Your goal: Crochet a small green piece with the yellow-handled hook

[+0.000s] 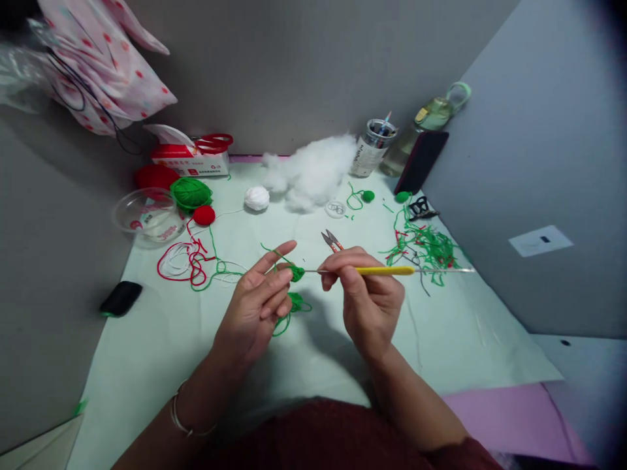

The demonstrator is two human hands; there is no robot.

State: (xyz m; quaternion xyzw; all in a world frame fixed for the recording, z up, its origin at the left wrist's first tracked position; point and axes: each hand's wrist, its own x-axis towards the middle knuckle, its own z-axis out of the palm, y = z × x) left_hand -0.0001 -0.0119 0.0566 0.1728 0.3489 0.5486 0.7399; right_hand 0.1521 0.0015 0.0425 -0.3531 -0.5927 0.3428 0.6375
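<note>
My left hand (262, 297) pinches a small piece of green crochet work (296, 273), its index finger stretched out with green yarn running by it. In my right hand (369, 294) is a crochet hook (385, 270) with a yellow grip, held level. The hook's thin left tip reaches the green piece; whether it passes through a loop is too small to tell. Below my left hand, a second bit of green yarn (295, 302) shows, partly hidden by the fingers. Thread snips (332, 240) lie just beyond my right hand.
White stuffing (316, 171) sits at the back, left of a pen tin (372, 149), a bottle (416, 134) and a phone (422, 162). Yarn scraps (434, 247) cover the right side. Left are a white ball (257, 198), green ball (191, 193), plastic bowl (149, 215) and black case (121, 298).
</note>
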